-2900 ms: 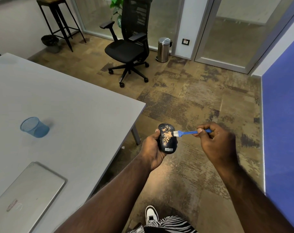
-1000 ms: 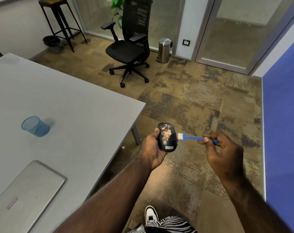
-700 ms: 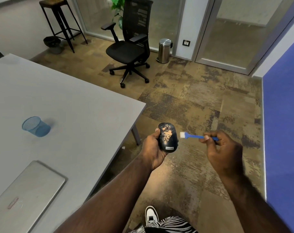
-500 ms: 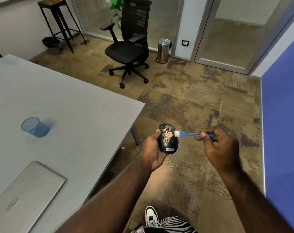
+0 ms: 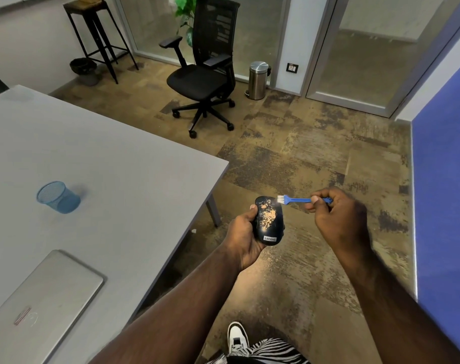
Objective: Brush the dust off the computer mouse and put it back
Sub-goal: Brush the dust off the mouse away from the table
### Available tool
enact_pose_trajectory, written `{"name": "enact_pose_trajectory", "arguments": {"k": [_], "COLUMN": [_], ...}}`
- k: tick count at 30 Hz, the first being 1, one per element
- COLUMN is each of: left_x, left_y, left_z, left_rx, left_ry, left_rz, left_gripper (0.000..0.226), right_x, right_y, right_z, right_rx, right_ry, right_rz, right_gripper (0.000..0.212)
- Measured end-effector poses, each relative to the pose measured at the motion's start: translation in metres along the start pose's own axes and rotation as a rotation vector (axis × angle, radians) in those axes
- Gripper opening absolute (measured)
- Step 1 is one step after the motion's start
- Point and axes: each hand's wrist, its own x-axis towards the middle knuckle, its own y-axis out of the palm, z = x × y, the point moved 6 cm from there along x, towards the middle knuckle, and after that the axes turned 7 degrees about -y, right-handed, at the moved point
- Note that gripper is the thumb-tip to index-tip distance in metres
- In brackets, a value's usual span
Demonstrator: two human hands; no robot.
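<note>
A black computer mouse with orange-brown dust across its top is held upright in my left hand, out over the floor just right of the table's corner. My right hand pinches the handle of a small blue brush. Its white bristles touch the mouse's upper right edge. A white brand label shows near the mouse's lower end.
A grey table fills the left, bearing a blue mesh cup and a closed silver laptop. Beyond stand a black office chair, a steel bin and a tall stool. A blue panel lines the right.
The brush swung away to the right of the mouse, then came back; its bristles now rest at the mouse's upper right edge. My left hand has kept the mouse nearly still.
</note>
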Motion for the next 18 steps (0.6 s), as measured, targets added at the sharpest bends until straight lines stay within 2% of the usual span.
{"name": "enact_pose_trajectory", "arguments": {"k": [3,8,12,16,18], "left_x": [0.001,0.002,0.001,0.001,-0.001], "left_y": [-0.002,-0.001,-0.001,0.002,0.004], "left_z": [0.001,0.001,0.002,0.003,0.004], "left_rx": [-0.004,0.016,0.020,0.049,0.059], "left_ry": [-0.007,-0.006,-0.010,-0.009,-0.018], "left_rz": [0.001,-0.003,-0.021,-0.034,-0.038], "left_gripper": [0.047,0.050,0.046,0.048,0.049], "right_x": [0.005,0.006,0.011,0.010,0.013], "right_y": [-0.006,-0.001,-0.008,0.000,0.000], "right_z": [0.000,0.007,0.000,0.008,0.006], "right_rx": [0.047,0.016,0.048,0.062,0.008], "right_ry": [-0.002,-0.030,0.014,-0.025,0.000], "right_rz": [-0.035,0.061,-0.001,0.107,0.101], "right_gripper": [0.013,0.018,0.012,0.017,0.018]}}
